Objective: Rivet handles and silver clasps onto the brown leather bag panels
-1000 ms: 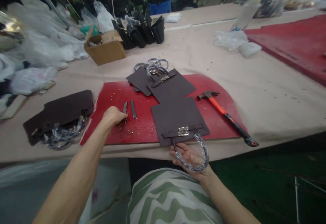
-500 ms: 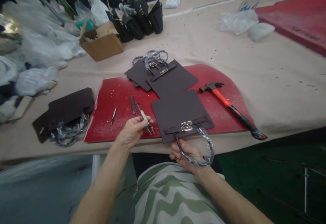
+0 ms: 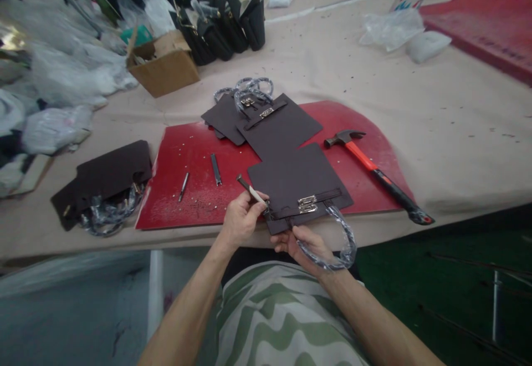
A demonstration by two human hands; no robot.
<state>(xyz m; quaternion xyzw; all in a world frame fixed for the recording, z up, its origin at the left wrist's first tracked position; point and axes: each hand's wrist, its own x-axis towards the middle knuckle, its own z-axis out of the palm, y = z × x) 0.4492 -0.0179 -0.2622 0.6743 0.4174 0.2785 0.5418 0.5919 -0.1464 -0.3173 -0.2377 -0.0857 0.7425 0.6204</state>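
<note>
A dark brown bag panel (image 3: 291, 174) lies at the front of the red board, with metal clasp plates (image 3: 307, 204) on its strap. Its plastic-wrapped handle (image 3: 348, 238) loops over my right hand (image 3: 310, 247). That hand is closed on the panel's near edge, at the handle's base; some fingers are hidden beneath. My left hand (image 3: 243, 216) pinches a slim two-pronged metal punch (image 3: 254, 191), its lower end at the left end of the strap. Whether the prongs touch the leather, I cannot tell.
On the red board (image 3: 174, 150) lie a claw hammer (image 3: 369, 169), a metal rod tool (image 3: 216, 169), a small punch (image 3: 183, 187) and more brown panels (image 3: 282, 125). Left are further panels (image 3: 114, 163). Behind stand a cardboard box (image 3: 166, 72) and black bags (image 3: 253, 25).
My left hand has moved right with the punch, from beside the panel to the left end of its strap. The handle and near edge have shifted slightly right; my right hand keeps its hold.
</note>
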